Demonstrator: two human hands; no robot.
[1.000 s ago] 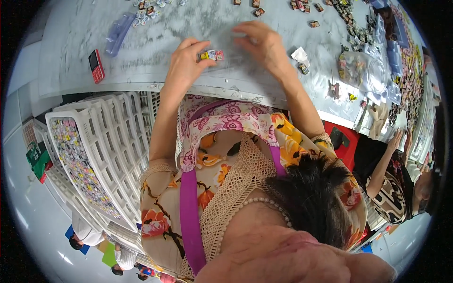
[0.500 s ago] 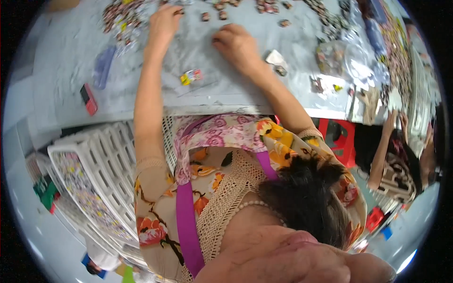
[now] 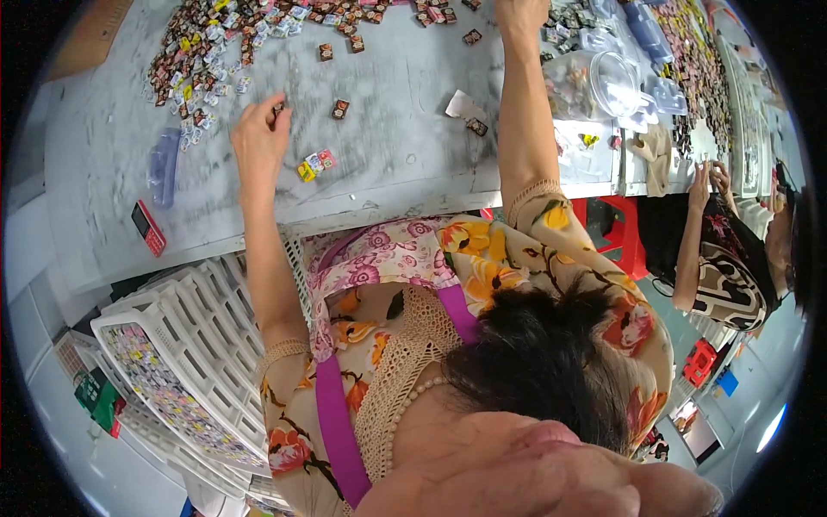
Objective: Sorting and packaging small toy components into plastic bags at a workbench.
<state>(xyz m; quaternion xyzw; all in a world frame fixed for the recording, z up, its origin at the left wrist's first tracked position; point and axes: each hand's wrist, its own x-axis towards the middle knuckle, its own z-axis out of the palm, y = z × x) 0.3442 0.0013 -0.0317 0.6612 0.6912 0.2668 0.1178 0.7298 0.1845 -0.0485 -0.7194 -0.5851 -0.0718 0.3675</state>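
My left hand is closed, with a small dark printed block pinched between thumb and finger above the grey table. To its right lies another dark block. Nearer me rests a cluster of small yellow, white and pink pieces. My right hand reaches to the far edge of the picture, where the frame cuts off its fingertips. Farther out on the table, several more dark blocks are scattered near a row of them.
A pile of small mixed blocks spreads at the far left, by a blue plastic piece and a red phone. At right stand a clear round tub and a co-worker's hands. White stacked trays sit at lower left.
My left hand has come nearer and to the left, pinching a dark block. My right hand has swung far out and to the right. The whole view has shifted slightly.
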